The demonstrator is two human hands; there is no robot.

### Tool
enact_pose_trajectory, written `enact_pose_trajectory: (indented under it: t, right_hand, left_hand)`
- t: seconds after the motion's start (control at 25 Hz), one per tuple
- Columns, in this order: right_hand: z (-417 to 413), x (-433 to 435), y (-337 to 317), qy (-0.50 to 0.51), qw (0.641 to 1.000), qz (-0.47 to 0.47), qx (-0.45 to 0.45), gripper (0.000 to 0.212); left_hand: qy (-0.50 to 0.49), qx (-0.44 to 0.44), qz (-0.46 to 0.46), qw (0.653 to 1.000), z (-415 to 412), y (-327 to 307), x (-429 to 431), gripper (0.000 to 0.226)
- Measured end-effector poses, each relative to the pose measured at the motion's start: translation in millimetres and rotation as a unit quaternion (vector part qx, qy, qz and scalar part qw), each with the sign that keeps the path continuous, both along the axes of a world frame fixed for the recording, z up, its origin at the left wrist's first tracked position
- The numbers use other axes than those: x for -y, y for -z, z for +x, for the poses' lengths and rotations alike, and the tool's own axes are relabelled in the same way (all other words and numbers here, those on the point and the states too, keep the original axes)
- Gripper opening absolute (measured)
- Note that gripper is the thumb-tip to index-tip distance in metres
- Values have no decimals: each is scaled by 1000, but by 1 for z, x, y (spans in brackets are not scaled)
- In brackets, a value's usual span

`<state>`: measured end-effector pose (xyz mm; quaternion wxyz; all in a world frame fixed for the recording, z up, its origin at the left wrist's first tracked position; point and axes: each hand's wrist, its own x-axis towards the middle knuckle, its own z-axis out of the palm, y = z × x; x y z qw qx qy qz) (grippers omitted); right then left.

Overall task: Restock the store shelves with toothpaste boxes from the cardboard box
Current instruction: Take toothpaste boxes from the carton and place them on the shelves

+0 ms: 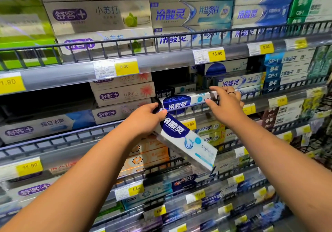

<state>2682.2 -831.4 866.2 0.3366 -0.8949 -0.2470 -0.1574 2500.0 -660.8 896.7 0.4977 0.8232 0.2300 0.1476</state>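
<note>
On the far left, the middle shelf [62,138] carries a long white-and-blue box [41,125] lying flat behind the wire rail, with a yellow price tag [29,167] reading 11.90 on the strip beneath it. Just right of that, a stack of white boxes with purple logos [124,95] stands three high under the upper shelf's price strip, where a tag [126,67] reads 8.00.

The left hand [143,119] is clamped on the top end of a white-and-navy toothpaste box [186,140], fingers wrapped over its near edge; the box slants down to the right, out in front of the shelves and clear of the rail. Behind its lower end lie orange-and-white boxes [145,158] on the shelf below.

Further right, a second toothpaste box [186,100] of the same design lies flat on the middle shelf, just behind the wire rail [194,109]. The right hand [226,100] grips its right end, thumb underneath at the rail and fingers over the top, with a ring on one finger. The two hands are apart, each on its own box.

To the right of that hand, stacked blue and white boxes [287,68] fill the shelf, and darker packages [280,115] sit lower.
</note>
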Motion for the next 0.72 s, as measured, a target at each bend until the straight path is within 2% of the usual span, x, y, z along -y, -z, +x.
enact_pose_trajectory:
  t: [0.16,0.32,0.44,0.56,0.72]
  right_hand:
    - [-21,20,-9,-99,993,56,-31,39]
    - [-46,42,-20,-155,969,104,-160,37]
    - [-55,45,-27,-175,937,206,-220,37]
    - [-46,39,-34,-154,929,284,-181,49]
    - [-33,31,-42,-150,932,301,-136,50]
  left_hand:
    - [-24,120,1,992,-7,-10,0,17]
    - [-31,206,-93,974,-6,-21,12,18]
    - [-39,251,-107,961,-1,-22,17,12]
    - [-35,266,-96,959,7,-19,14,30]
    - [-65,268,-13,961,16,-22,5,44]
